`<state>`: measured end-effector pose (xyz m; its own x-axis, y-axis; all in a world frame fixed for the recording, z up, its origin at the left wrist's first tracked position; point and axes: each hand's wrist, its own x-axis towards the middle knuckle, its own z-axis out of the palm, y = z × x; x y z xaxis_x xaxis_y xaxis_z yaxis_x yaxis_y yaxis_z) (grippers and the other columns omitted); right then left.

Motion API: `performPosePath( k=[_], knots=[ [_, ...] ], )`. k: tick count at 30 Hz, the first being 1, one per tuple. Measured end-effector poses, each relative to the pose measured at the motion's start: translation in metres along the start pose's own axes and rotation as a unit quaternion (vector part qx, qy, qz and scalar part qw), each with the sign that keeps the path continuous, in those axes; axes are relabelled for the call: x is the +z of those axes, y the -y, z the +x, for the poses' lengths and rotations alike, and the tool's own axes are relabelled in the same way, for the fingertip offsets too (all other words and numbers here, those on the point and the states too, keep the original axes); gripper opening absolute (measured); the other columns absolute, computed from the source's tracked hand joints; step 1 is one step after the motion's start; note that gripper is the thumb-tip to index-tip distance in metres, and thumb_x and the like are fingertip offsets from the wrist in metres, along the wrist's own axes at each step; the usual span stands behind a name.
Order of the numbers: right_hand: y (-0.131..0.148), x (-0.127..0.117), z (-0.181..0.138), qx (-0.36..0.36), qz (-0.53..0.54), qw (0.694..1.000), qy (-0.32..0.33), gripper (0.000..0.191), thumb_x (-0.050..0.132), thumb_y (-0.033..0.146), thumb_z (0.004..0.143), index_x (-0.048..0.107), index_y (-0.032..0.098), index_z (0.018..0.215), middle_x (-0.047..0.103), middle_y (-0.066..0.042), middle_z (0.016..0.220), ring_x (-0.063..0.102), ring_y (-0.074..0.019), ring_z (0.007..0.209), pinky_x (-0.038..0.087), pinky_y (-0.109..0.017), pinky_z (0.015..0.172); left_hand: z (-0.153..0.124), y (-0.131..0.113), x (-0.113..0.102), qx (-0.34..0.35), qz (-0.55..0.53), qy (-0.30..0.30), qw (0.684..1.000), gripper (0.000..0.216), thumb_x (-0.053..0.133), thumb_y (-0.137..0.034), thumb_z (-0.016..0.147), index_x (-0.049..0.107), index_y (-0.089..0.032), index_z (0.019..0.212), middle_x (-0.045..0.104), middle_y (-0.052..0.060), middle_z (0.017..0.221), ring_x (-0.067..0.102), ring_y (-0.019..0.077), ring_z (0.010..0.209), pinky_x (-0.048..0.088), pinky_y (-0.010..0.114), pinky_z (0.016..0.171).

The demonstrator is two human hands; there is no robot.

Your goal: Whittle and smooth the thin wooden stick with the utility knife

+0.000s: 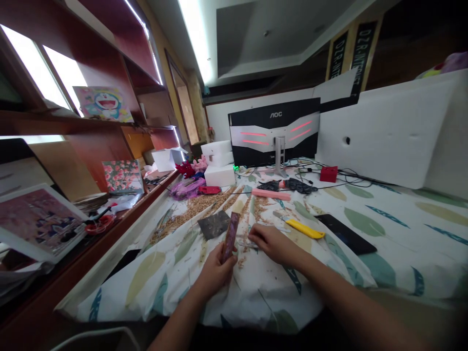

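My left hand is wrapped round the lower part of a flat strip, purplish-brown with a pale tip, perhaps wood. The strip stands tilted up over the cloth. Just right of it, my right hand has its fingers pinched together low over the cloth; a thin, shiny piece seems to show below the fingertips, too small to name. Behind the strip, to the left, lies a dark grey square sheet like sandpaper. A yellow-handled knife or small saw rests beyond my right hand.
Wood shavings cover the leaf-patterned cloth at mid-left. A black flat device lies at right. Farther back are a pink bar, black crumpled material, a red box, white foam blocks and a monitor.
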<state>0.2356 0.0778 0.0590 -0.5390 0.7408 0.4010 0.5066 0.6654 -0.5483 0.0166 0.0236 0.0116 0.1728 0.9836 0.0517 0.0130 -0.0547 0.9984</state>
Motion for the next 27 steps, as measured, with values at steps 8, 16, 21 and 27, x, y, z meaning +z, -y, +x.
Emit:
performPosePath(
  k=[8,16,21,27],
  knots=[
    [0.0009,0.004,0.0003,0.017,-0.027,0.998,-0.058,0.019,0.046,0.031,0.099,0.055,0.02,0.085,0.063,-0.001,0.078,0.053,-0.0153,0.07,0.034,-0.027,0.065,0.0012,0.0038,-0.0008,0.006,0.015,-0.009,1.0,0.029,0.065,-0.038,0.081,0.052,-0.021,0.1,0.045,-0.011,0.056,0.034,0.007,0.035,0.028,0.02,0.038],
    [-0.0031,0.0052,0.0028,0.015,0.005,1.0,-0.006,0.018,0.051,0.032,0.097,0.061,0.021,0.087,0.065,0.0,0.077,0.056,-0.0154,0.072,0.035,-0.026,0.066,0.0032,0.0077,-0.0008,0.015,0.019,-0.003,1.0,0.027,0.062,-0.039,0.084,0.048,-0.022,0.1,0.043,-0.012,0.056,0.032,0.0061,0.032,0.027,0.02,0.033],
    [-0.0001,0.0041,0.0017,0.036,0.01,0.999,0.0,0.019,0.052,0.033,0.096,0.06,0.02,0.084,0.064,0.0,0.076,0.055,-0.0152,0.071,0.035,-0.026,0.064,0.0024,0.0056,-0.0013,0.013,0.03,-0.007,0.999,0.029,0.063,-0.04,0.083,0.05,-0.021,0.101,0.045,-0.011,0.058,0.033,0.0053,0.034,0.028,0.02,0.035],
    [-0.0034,0.0021,0.002,0.055,0.032,0.998,0.007,0.019,0.052,0.033,0.095,0.057,0.02,0.081,0.061,0.001,0.074,0.053,-0.0145,0.069,0.034,-0.026,0.062,0.0012,0.003,-0.0002,0.011,0.038,-0.009,0.999,0.027,0.063,-0.039,0.083,0.05,-0.022,0.1,0.045,-0.011,0.058,0.033,0.0059,0.035,0.027,0.02,0.036]
  ],
)
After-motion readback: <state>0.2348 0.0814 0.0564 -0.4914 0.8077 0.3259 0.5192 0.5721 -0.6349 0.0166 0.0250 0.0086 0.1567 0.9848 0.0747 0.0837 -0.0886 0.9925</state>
